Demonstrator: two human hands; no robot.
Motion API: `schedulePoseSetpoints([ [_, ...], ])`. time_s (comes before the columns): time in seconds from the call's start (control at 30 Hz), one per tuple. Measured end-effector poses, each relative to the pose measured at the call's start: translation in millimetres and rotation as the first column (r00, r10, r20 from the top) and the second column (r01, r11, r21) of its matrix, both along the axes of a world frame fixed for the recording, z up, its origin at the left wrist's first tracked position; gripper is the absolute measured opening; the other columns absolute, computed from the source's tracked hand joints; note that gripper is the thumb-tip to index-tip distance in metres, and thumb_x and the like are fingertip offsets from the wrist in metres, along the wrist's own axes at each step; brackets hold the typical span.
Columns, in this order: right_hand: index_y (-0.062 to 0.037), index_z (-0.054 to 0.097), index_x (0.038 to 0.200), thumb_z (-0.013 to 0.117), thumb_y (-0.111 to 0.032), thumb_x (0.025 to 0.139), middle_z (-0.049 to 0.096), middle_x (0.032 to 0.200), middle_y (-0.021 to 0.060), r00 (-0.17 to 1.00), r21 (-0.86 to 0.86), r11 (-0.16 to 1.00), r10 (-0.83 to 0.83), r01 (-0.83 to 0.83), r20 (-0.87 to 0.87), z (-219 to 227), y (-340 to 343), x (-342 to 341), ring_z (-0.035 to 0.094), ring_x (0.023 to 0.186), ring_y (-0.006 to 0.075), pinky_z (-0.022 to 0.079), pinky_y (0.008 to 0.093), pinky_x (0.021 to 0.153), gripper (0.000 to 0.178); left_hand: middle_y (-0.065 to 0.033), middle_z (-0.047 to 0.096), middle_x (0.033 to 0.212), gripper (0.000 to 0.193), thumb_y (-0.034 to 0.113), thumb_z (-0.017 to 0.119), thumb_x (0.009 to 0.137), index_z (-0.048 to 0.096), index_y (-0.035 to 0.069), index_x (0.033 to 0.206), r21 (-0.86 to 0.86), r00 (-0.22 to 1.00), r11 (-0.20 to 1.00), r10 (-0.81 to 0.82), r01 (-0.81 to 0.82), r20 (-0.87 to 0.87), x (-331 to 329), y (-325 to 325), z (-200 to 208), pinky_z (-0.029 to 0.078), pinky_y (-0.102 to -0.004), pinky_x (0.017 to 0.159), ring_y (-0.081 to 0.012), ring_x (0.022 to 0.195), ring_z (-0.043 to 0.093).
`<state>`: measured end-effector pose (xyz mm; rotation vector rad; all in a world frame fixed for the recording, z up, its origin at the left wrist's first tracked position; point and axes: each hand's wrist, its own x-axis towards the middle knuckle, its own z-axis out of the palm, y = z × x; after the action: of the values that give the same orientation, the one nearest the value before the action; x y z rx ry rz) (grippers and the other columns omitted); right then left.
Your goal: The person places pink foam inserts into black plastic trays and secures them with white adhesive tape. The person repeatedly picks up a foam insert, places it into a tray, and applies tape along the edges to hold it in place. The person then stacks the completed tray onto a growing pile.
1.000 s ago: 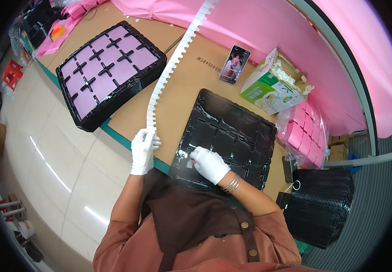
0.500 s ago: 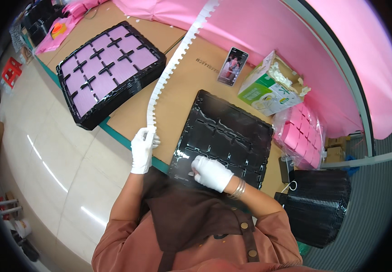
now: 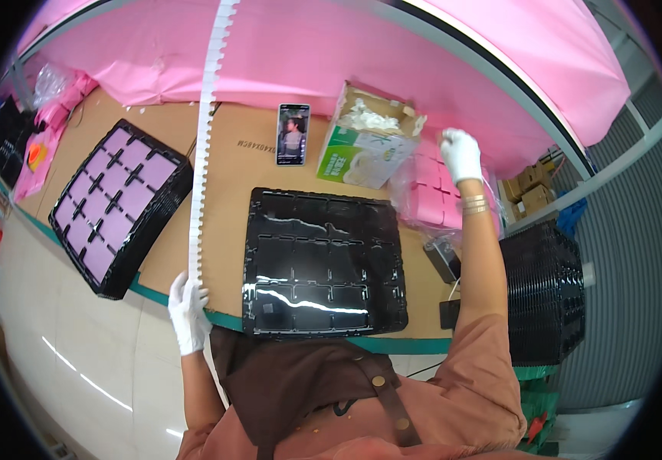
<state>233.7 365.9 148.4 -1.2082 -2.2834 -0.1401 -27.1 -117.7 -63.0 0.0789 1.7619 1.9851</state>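
Observation:
My left hand, in a white glove, is closed on a long white strip with a notched edge. The strip runs upward across the cardboard, and a tail hangs below the hand. My right hand, also gloved, is raised at the far right above the plastic-wrapped pink foam pieces. Its fingers are curled together; whatever they hold, if anything, cannot be made out. Between my arms a glossy black plastic tray with a moulded grid lies flat on the table.
At left stands a stack of black trays with lilac sheets under black crosses. Behind the black tray are a propped phone and an open green-and-white carton holding white scraps. More black trays are stacked at right. A metal frame arches overhead.
My right hand has left the black tray and risen to the far right, beside the carton. My left hand still grips the strip. The view has turned right.

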Motion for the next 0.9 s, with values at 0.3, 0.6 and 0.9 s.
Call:
schedulePoseSetpoints([
  [0.3, 0.0044, 0.065, 0.097, 0.079, -0.039, 0.072, 0.065, 0.101, 0.0250, 0.964, -0.304, 0.924, -0.172, 0.230, 0.204, -101, -48, 63, 0.064, 0.096, 0.0370, 0.052, 0.0424, 0.087, 0.052, -0.0112, 0.041, 0.137, 0.045, 0.009, 0.061, 0.094, 0.045, 0.003, 0.136, -0.275, 0.834, 0.927, 0.068, -0.257, -0.548, 6, -4, 29, 0.042, -0.0400, 0.104, -0.0244, 0.128, 0.046],
  [0.6, 0.0028, 0.066, 0.095, 0.075, -0.033, 0.077, 0.066, 0.098, 0.0243, 0.973, -0.363, 0.905, -0.181, 0.223, 0.146, -123, -23, 74, 0.064, 0.096, 0.0381, 0.051, 0.0436, 0.087, 0.041, -0.0101, 0.046, 0.133, 0.038, 0.007, 0.064, 0.091, 0.052, 0.004, 0.128, -0.132, 0.775, 0.991, -0.077, -0.009, -0.627, 41, 70, 60, 0.044, -0.0359, 0.101, -0.0220, 0.122, 0.050],
  [0.9, 0.0004, 0.067, 0.090, 0.065, -0.024, 0.085, 0.066, 0.093, 0.0234, 0.990, -0.371, 0.923, -0.132, 0.105, -0.050, -129, -18, 87, 0.063, 0.090, 0.0403, 0.050, 0.0477, 0.082, 0.025, -0.0106, 0.061, 0.117, 0.030, 0.015, 0.066, 0.091, 0.061, 0.004, 0.118, -0.205, 0.606, 0.745, -0.644, 0.634, -0.466, 124, 177, 89, 0.051, -0.0333, 0.090, -0.0215, 0.103, 0.064],
])
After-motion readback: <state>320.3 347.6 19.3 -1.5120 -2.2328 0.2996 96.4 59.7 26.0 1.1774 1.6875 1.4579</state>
